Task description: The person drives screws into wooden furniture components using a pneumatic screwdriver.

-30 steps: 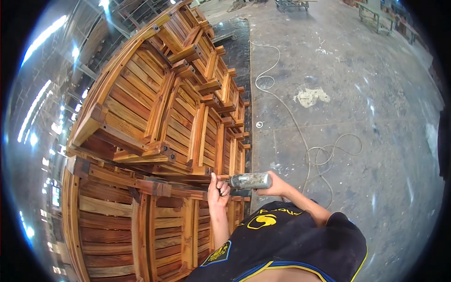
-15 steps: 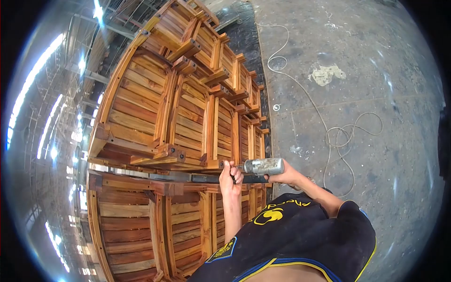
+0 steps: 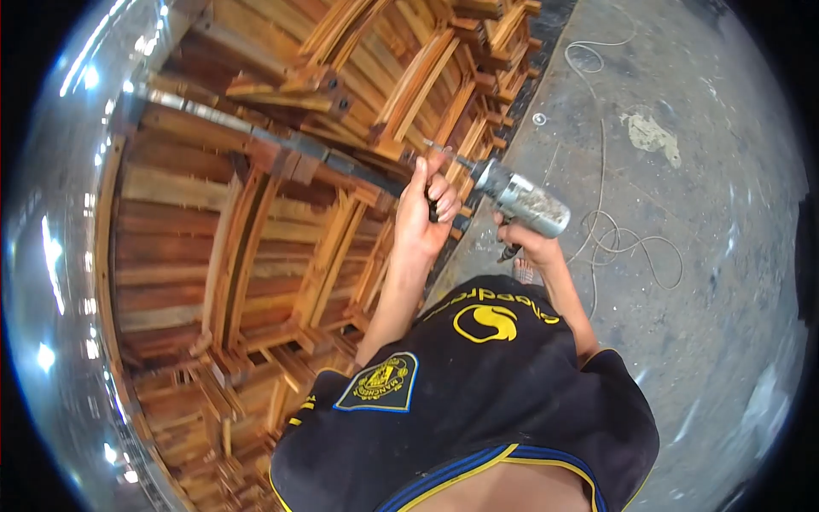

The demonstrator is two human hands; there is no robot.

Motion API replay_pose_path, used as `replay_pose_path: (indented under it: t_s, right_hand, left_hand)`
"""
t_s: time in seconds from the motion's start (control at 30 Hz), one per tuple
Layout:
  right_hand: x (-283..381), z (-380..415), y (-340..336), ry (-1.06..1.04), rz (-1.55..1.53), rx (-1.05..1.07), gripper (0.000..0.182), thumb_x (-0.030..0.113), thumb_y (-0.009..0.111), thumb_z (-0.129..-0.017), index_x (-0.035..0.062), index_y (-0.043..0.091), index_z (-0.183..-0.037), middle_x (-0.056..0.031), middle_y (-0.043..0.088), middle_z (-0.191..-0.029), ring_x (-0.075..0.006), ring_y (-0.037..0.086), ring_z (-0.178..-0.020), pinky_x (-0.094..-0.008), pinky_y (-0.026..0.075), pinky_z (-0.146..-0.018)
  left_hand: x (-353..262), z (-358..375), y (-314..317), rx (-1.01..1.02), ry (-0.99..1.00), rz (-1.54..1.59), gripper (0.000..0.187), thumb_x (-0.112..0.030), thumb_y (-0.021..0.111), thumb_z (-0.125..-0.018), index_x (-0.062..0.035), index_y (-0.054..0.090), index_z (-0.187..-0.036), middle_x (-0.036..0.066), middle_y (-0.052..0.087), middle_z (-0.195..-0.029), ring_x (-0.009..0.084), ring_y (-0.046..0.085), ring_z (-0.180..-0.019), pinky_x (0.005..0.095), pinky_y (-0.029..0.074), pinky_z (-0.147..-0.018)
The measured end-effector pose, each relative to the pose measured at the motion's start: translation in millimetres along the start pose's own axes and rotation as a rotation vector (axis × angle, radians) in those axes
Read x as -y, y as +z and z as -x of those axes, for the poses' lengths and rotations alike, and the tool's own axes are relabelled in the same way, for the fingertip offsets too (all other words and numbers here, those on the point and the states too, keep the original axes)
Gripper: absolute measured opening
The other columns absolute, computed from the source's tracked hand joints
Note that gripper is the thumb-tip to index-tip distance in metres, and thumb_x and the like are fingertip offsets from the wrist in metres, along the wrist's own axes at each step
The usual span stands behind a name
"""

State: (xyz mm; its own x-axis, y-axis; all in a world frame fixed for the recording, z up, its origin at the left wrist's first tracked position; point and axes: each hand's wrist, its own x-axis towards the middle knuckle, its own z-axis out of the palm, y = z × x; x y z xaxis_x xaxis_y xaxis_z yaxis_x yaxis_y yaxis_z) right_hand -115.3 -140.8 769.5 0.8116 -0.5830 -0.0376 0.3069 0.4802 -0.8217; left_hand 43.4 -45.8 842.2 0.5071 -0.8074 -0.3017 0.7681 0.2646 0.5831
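My right hand [image 3: 531, 242] is wrapped round the grip of a worn silver power drill [image 3: 533, 205], whose body slants up to the left. A long thin bit [image 3: 461, 160] runs from its front end past the fingertips of my left hand [image 3: 424, 213]. The fingers of that left hand are curled over something small and black, mostly hidden in the palm. Just beyond it stands a slatted wooden furniture piece [image 3: 418, 77] with thick brown frame bars, and the bit's tip overlaps its edge in this view. A second slatted wooden piece [image 3: 171, 226] lies to the left of my left arm.
Between the two wooden pieces runs a dark narrow bar [image 3: 337, 160]. More wooden frames [image 3: 226, 410] are stacked at the lower left. On the grey concrete floor [image 3: 725, 196] to the right, a thin pale hose or cord [image 3: 636, 247] lies in loops.
My view has turned and shifted toward the lower wooden piece. The drill now tilts diagonally and its bit shows in full, drawn back from the frame bar. Both hands keep their hold.
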Motion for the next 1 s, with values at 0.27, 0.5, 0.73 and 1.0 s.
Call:
replay_pose_path:
  t_s: [0.27,0.5,0.73,1.0]
  right_hand:
    - [10,11,-2,0.064,0.048,0.056,0.040,-0.004,0.060,-0.065,0.0017,0.054,-0.104,-0.0041,0.055,-0.085,-0.0097,0.049,-0.071,-0.0227,0.039,-0.057]
    - [9,21,-4,0.130,0.068,0.023,0.039,-0.005,0.060,-0.064,0.0021,0.056,-0.102,-0.0035,0.056,-0.086,-0.0109,0.051,-0.075,-0.0234,0.041,-0.064]
    - [7,31,-4,0.158,0.164,-0.004,0.038,-0.005,0.060,-0.064,0.0027,0.057,-0.101,-0.0018,0.057,-0.085,-0.0104,0.053,-0.077,-0.0234,0.041,-0.064]
    - [3,30,-7,0.190,0.151,-0.029,0.037,-0.011,0.062,-0.064,0.0006,0.060,-0.100,-0.0026,0.062,-0.087,-0.0117,0.057,-0.079,-0.0258,0.047,-0.069]
  left_hand:
    - [10,3,-60,-0.177,-0.085,0.170,0.032,-0.015,0.034,-0.094,0.0044,0.046,-0.115,0.008,0.048,-0.077,0.0159,0.045,-0.064,0.0234,0.035,-0.047]
    - [20,7,-74,-0.095,-0.063,0.103,0.034,-0.025,0.043,-0.097,0.0040,0.049,-0.113,0.008,0.050,-0.082,0.0120,0.045,-0.062,0.0192,0.035,-0.043]
    - [28,1,-73,-0.211,-0.102,0.220,0.025,-0.010,0.041,-0.090,0.0080,0.051,-0.105,0.014,0.053,-0.083,0.0158,0.049,-0.065,0.0221,0.038,-0.045]
    - [29,2,-77,-0.123,-0.107,0.088,0.027,-0.014,0.044,-0.094,0.0082,0.050,-0.108,0.014,0.054,-0.084,0.0141,0.050,-0.066,0.0212,0.040,-0.046]
